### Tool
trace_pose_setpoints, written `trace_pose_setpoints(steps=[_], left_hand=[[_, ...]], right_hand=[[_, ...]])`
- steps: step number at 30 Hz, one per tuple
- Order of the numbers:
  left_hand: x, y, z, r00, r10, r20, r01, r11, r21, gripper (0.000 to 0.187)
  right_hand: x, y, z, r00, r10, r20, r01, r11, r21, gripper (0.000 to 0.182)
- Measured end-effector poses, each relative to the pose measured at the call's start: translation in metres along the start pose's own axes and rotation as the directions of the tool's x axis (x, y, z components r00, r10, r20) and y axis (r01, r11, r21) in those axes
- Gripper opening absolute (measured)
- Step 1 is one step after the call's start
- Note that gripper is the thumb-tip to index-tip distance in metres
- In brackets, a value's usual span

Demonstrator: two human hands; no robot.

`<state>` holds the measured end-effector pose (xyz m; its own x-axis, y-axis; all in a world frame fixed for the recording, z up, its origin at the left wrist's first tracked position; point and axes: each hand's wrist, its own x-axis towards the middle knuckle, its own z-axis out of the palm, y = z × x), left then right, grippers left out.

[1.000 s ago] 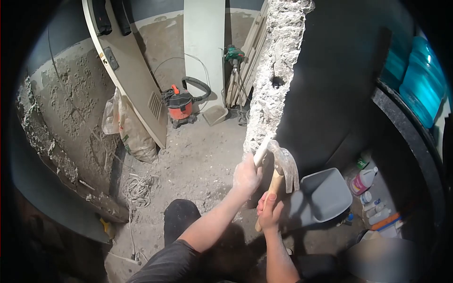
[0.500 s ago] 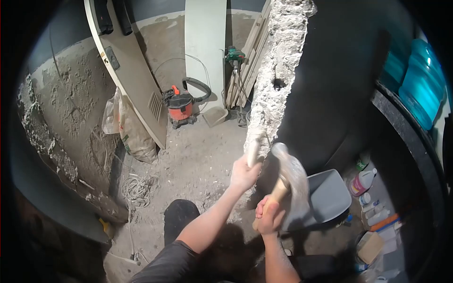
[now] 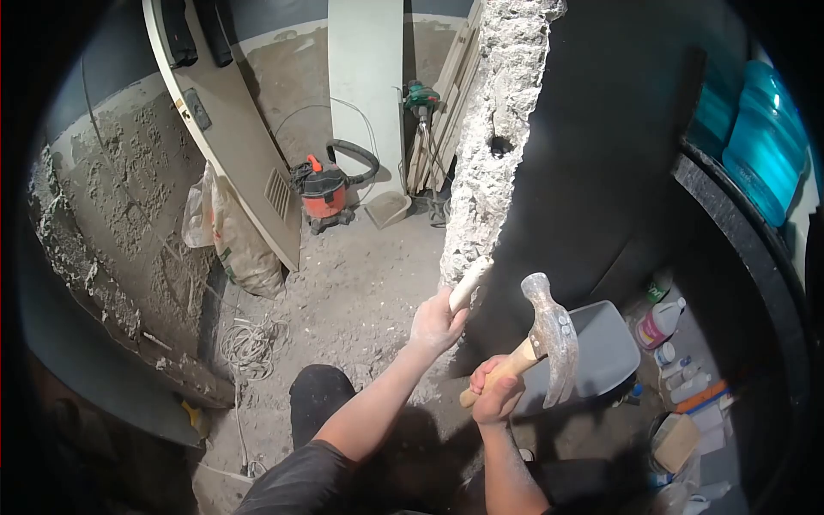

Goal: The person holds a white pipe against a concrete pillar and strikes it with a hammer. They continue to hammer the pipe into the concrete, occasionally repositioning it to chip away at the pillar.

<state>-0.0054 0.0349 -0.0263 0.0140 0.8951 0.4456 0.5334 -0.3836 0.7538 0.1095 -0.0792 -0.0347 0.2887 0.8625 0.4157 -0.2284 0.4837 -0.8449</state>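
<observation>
My left hand [image 3: 436, 326] is wrapped round a dusty, pale-handled chisel [image 3: 470, 284]. It lies against the lower part of a rough, broken wall edge [image 3: 493, 184]; the chisel's working tip cannot be made out. In my right hand [image 3: 498, 392] is a claw hammer [image 3: 552, 330], gripped by its wooden handle. The hammer head is to the right of the chisel and apart from it, with the claw pointing down. A dark round hole [image 3: 500, 146] shows higher up in the wall edge.
A grey plastic bin [image 3: 601, 352] stands right of the hammer, beside several bottles [image 3: 660, 326]. Ahead are a red and black vacuum cleaner [image 3: 325, 197], a dustpan [image 3: 388, 209], a leaning door [image 3: 236, 129] and a sack [image 3: 243, 245]. Coiled cable [image 3: 249, 346] lies on the dusty floor.
The hammer head has moved right and down, away from the chisel. The chisel's upper end now tilts further right. The view has shifted slightly.
</observation>
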Motion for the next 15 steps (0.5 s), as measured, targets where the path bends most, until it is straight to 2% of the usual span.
trace_pose_setpoints(steps=[2,4,6,7,8,10,11,12,13,14,15], left_hand=[[-0.001,-0.007,0.008,1.000,0.013,0.014,-0.014,0.999,0.048,0.027],[-0.002,-0.003,0.013,0.998,-0.058,0.031,0.054,0.989,0.140,0.033],[-0.006,0.002,0.017,0.996,-0.068,0.053,0.061,0.991,0.118,0.039],[-0.006,0.006,0.018,0.996,-0.077,0.048,0.073,0.993,0.094,0.038],[-0.007,0.008,0.018,0.995,-0.085,0.044,0.082,0.994,0.070,0.038],[-0.008,0.010,0.019,0.997,-0.065,0.043,0.062,0.996,0.064,0.037],[-0.007,0.010,0.021,0.990,-0.140,0.031,0.138,0.988,0.075,0.035],[-0.005,0.008,0.023,0.977,-0.213,0.016,0.210,0.974,0.086,0.034],[-0.005,0.001,0.016,0.995,-0.100,0.029,0.096,0.990,0.104,0.031],[-0.003,-0.002,0.016,0.995,-0.093,0.027,0.090,0.990,0.107,0.031],[-0.002,0.000,0.012,0.996,-0.091,0.016,0.089,0.993,0.076,0.030]], right_hand=[[-0.001,-0.004,0.000,1.000,-0.015,-0.011,0.015,1.000,-0.008,0.078],[-0.001,-0.003,-0.001,0.996,-0.079,-0.041,0.079,0.997,-0.018,0.076],[-0.001,0.004,0.001,0.981,-0.190,-0.045,0.195,0.969,0.149,0.073],[0.001,0.005,0.004,0.966,-0.255,-0.032,0.257,0.948,0.189,0.071],[-0.001,0.016,0.001,0.967,-0.252,-0.036,0.254,0.948,0.189,0.071],[-0.006,0.048,-0.012,0.986,-0.161,0.042,0.161,0.987,0.019,0.064],[-0.011,0.056,-0.023,0.977,0.202,0.071,-0.189,0.969,-0.160,0.057],[-0.007,0.061,-0.024,0.957,0.276,0.094,-0.255,0.948,-0.190,0.052],[-0.010,0.062,-0.027,0.962,0.256,0.094,-0.231,0.947,-0.223,0.053],[-0.012,0.063,-0.027,0.967,0.235,0.099,-0.204,0.945,-0.254,0.054],[-0.013,0.060,-0.022,0.984,0.151,0.094,-0.137,0.979,-0.149,0.056]])
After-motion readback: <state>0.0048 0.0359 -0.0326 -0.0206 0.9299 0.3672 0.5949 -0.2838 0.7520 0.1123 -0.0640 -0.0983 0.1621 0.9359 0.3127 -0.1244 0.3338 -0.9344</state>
